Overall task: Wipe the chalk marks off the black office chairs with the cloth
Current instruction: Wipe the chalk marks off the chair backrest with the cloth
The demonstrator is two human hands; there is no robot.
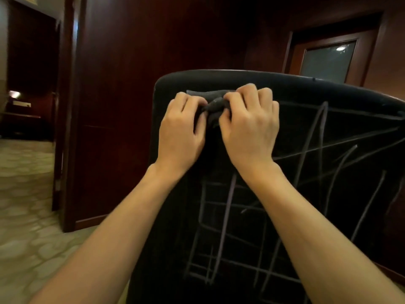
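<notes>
Hands: left (pixel 182 130) & right (pixel 249 126) both pinch cloth (pixel 215 106) near chair back (pixel 285 88) top edge; chalk marks (pixel 230 216) below.

This looks like an office or hotel-style meeting suite, formal and dimly lit. Dark polished wood panelling (pixel 175 51) covers the far wall, a matching wooden door with a frosted glass pane (pixel 328 61) stands at the far right, and a wood-framed doorway (pixel 65 106) on the left opens onto another room where a small lit lamp (pixel 14 94) glows. Pale patterned carpet (pixel 28 216) covers the floor on the near left, and a black office chair (pixel 328 91) with a tall padded back fills the near right.
</notes>
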